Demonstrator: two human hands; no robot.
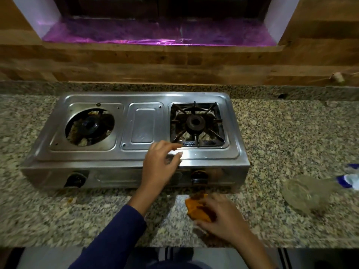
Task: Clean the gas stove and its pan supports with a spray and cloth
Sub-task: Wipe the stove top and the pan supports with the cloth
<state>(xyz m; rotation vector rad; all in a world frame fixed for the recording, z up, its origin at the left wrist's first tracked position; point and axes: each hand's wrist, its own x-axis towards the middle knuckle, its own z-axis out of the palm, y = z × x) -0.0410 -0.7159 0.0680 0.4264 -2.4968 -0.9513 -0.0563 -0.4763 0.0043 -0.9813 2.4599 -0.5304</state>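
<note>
A two-burner steel gas stove (pixel 136 158) sits on the granite counter. Its right burner carries a dark square pan support (pixel 197 125). The left burner (pixel 90 126) is bare, with no support on it. My left hand (pixel 161 164) hovers over the stove's front edge, fingers spread and empty, fingertips close to the support's front left corner. My right hand (pixel 221 216) rests on the counter in front of the stove, pressing down on a soiled orange cloth (pixel 196 206).
The granite counter (pixel 281 136) runs left and right of the stove. A clear plastic bottle (pixel 305 193) lies on its side at the right, beside a blue and white item (pixel 349 178) at the frame edge. A wood-look wall rises behind.
</note>
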